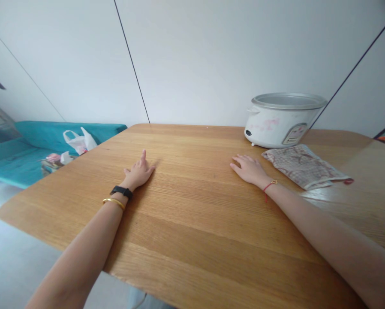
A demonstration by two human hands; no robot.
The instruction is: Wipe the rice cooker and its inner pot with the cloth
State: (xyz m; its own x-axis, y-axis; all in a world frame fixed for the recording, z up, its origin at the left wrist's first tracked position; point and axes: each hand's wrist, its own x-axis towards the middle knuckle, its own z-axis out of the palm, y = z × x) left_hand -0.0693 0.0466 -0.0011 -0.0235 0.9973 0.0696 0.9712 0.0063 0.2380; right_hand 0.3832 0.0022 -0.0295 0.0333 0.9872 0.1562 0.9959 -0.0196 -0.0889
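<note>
Rice cooker (281,122) (white, its metal inner pot showing) stands near the far edge of the wooden worktop (192,240), just behind a patterned cloth (303,166). The right hand (248,169) lies palm down just beside that cloth, holding nothing, its fingers (239,161) loosely spread. The left hand (137,174) rests empty on the wood, well apart from the cooker, with its index finger (143,156) raised; the other fingers seem curled, though the angle makes that hard to tell. A white plastic bag (78,141) lies on a teal bench (28,169) off to the left.
</note>
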